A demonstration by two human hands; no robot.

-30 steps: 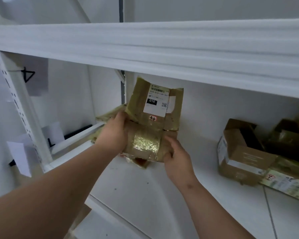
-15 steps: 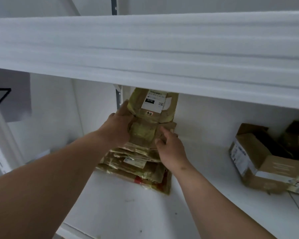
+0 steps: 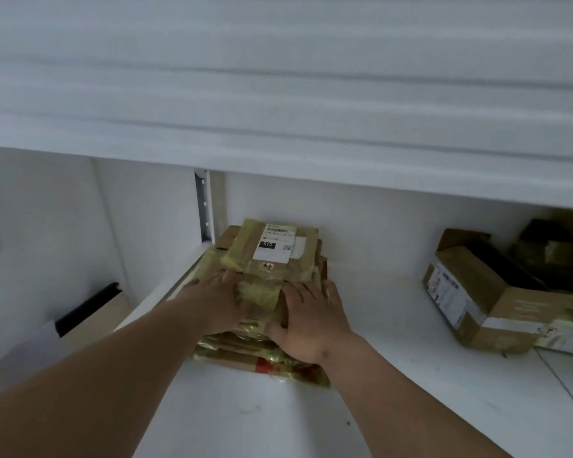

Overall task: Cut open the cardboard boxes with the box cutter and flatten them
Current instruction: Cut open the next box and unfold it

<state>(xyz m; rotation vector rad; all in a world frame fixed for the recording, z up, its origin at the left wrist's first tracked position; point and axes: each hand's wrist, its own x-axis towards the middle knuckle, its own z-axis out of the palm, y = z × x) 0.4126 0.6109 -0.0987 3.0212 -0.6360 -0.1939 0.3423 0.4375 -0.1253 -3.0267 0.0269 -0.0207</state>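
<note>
From the head view, both palms lie flat on the top of a pile of flattened boxes (image 3: 272, 259) at the back left of a white shelf (image 3: 411, 375). The left hand (image 3: 212, 302) lies with fingers straight and spread on the near left part of the top piece; the right hand (image 3: 306, 320) does the same on the near right, thumb out toward the front edge. Neither curls round anything — they press, they do not grip. The top piece carries yellowish tape and a white shipping label (image 3: 275, 242) marked 010, and it lies level on several squashed layers beneath.

I'd judge this pile done: cut, folded flat, stacked. What's left sits well apart to the right — an opened box (image 3: 477, 292) with its shape intact, with more cardboard behind it in shadow. No box cutter shows anywhere here.
</note>
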